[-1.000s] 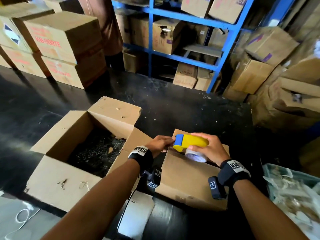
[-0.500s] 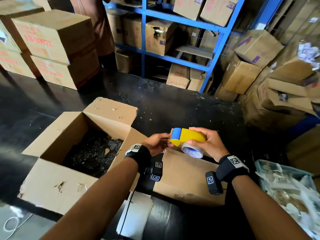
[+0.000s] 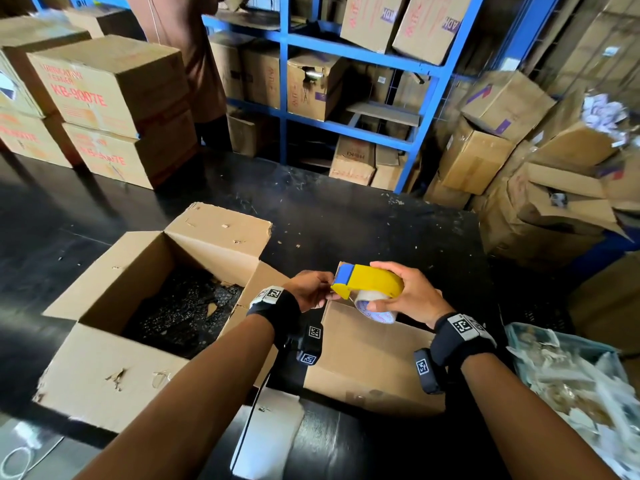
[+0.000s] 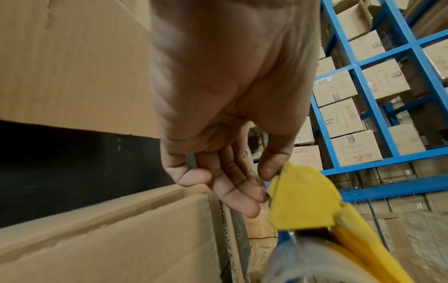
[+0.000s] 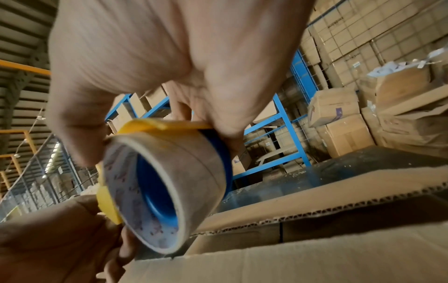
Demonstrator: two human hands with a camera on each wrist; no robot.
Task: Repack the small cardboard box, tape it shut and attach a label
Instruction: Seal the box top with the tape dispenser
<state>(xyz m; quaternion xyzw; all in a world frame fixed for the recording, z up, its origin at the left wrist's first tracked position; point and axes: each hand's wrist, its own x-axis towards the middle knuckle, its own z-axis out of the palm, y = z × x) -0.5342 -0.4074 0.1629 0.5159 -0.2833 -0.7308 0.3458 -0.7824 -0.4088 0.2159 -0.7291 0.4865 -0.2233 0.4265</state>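
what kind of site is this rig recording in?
Most likely a warehouse packing area: blue steel shelving loaded with brown cardboard cartons, printed cartons stacked on the black worktable, and a yellow handheld tape dispenser in use.

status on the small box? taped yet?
Not yet. Done: the small cardboard box lies with its flaps down. In hand: the right hand grips the yellow tape dispenser above it, and the left hand pinches at its front edge. Left: no tape visible on the box, no label attached.

Blue shelving [image 3: 349, 128] holds cartons; stacked boxes [image 3: 114, 109] sit far left on the black table [image 3: 363, 230]
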